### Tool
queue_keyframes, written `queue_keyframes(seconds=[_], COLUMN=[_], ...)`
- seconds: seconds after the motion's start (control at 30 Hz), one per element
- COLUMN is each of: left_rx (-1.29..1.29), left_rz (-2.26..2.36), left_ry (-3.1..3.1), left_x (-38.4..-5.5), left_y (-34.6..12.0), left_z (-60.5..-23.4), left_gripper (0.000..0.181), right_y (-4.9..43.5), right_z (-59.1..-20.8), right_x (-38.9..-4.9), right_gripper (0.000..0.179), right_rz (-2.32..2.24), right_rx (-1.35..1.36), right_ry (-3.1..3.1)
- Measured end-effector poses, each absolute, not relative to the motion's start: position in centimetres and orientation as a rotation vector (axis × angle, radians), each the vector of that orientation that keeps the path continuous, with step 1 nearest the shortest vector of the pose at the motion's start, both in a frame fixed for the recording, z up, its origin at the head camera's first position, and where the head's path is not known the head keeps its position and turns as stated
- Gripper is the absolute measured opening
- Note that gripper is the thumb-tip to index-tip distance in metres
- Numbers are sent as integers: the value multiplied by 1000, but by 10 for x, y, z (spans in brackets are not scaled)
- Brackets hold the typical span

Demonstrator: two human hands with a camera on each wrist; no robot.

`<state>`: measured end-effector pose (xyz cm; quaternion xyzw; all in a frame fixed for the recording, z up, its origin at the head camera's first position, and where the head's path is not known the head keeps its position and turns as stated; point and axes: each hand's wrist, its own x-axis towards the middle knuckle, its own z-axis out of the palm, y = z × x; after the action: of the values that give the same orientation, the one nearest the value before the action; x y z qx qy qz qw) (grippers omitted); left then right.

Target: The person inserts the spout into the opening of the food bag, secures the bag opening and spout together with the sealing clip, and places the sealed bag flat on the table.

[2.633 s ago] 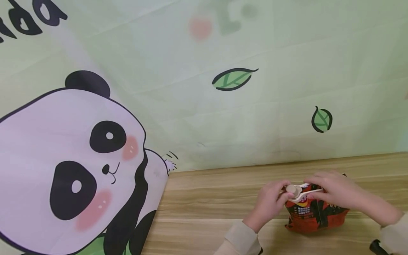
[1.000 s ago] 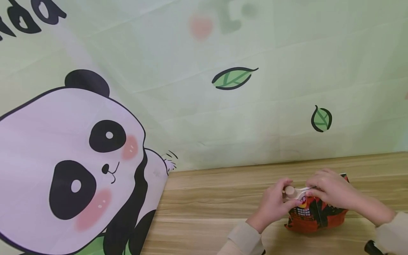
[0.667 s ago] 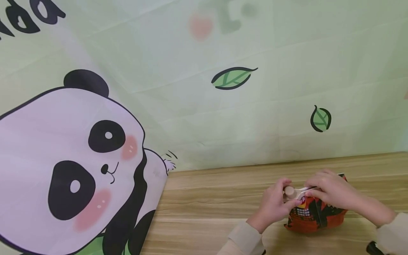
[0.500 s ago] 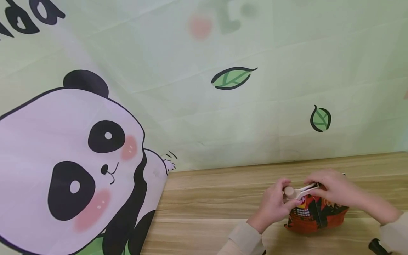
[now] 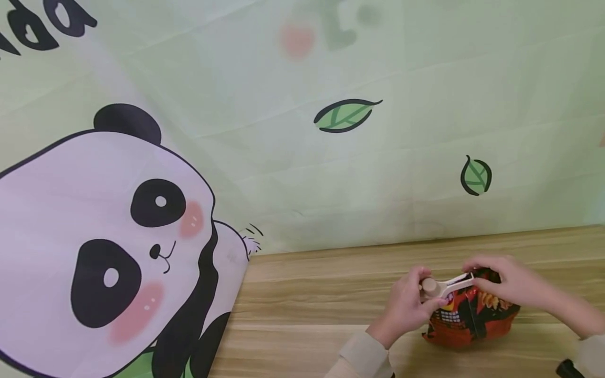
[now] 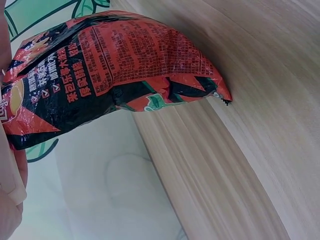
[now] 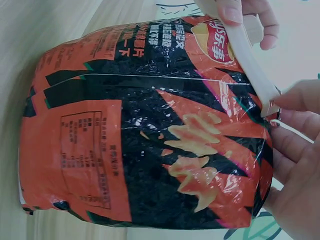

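Note:
A red and black bag of chips (image 5: pixel 472 320) stands on the table, its printed front and picture of chips large in the right wrist view. Across its top lies a white bag clip (image 5: pixel 456 284) with a round beige cap (image 5: pixel 430 285) at its left end. My left hand (image 5: pixel 406 304) holds the clip by this capped end, thumb in front and fingers behind. At the clip's other end, my right hand (image 5: pixel 515 281) pinches the bag's top edge; in the right wrist view its fingers are against the clip's tip (image 7: pixel 270 107). The clip's two arms look slightly apart.
The wood-grain table (image 5: pixel 293 304) runs back to a pale green cloth (image 5: pixel 378 184) printed with leaves and a large panda (image 5: pixel 108 210). A black object (image 5: pixel 564 368) shows by the right sleeve.
My right hand has slid rightward off the clip's arms to the bag's top right, uncovering more of the clip and the chip picture. The left hand stays on the capped end.

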<state>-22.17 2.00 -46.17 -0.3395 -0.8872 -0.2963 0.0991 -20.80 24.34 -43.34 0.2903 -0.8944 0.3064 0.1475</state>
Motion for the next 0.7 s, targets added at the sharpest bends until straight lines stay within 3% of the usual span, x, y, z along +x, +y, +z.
queue_keyframes(seconds=[0.7], left_rx=[-1043], left_rz=[-812], left_ry=[-2546], left_x=[-220], left_y=[20], left_z=[-466], left_gripper=[46], right_y=[247], right_z=[-435], right_x=[-211], right_gripper=[14], right_rz=[1085], right_rx=[722], right_ry=[-2594])
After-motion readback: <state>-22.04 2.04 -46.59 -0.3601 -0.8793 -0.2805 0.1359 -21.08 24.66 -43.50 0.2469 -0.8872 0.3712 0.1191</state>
